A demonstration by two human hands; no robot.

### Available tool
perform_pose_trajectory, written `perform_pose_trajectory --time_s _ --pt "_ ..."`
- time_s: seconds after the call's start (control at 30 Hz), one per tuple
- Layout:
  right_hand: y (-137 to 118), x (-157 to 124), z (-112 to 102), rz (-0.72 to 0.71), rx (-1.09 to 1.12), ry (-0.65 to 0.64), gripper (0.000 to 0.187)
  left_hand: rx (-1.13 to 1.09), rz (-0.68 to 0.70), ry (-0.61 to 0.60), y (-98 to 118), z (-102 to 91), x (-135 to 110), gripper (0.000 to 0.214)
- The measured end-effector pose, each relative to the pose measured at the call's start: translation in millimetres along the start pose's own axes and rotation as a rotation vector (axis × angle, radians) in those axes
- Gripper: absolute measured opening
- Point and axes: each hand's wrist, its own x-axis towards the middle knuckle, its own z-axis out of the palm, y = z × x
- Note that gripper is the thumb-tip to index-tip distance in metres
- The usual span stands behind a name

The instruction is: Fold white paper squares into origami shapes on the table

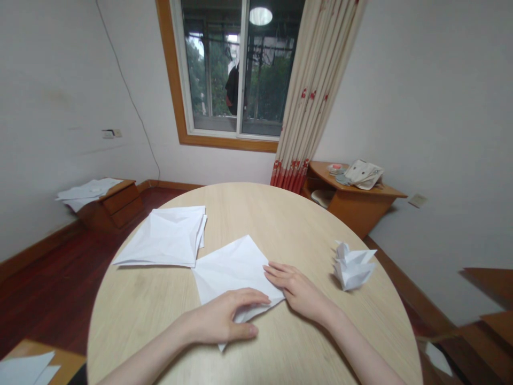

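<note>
A sheet of white paper [236,267] lies on the round table in front of me, turned so one corner points away. Faint creases cross it, and its near edge is slightly raised. My left hand [226,315] rests over the near side of the sheet, thumb apart from the fingers, with part of the paper showing in the gap. Flat on the sheet's right corner lies my right hand [290,286], fingers stretched toward the left. The part of the paper beneath both hands is hidden.
A stack of white paper sheets [168,235] lies at the left of the round table [256,203]. A folded white paper figure [352,267] stands at the right. Beyond the table are a low cabinet [124,203], a corner desk [360,206] and a curtain [310,96].
</note>
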Motion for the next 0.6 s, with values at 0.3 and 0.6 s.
perform_pose_trajectory --time_s 0.3,0.6 --pt "2.0 -4.3 -9.0 0.052 -0.113 0.025 0.048 -0.008 0.005 -0.006 4.3 2.5 0.7 0.05" --pt "3.7 -6.6 -4.8 0.024 -0.153 0.077 0.045 0.239 -0.014 0.047 -4.5 -1.0 0.9 0.046"
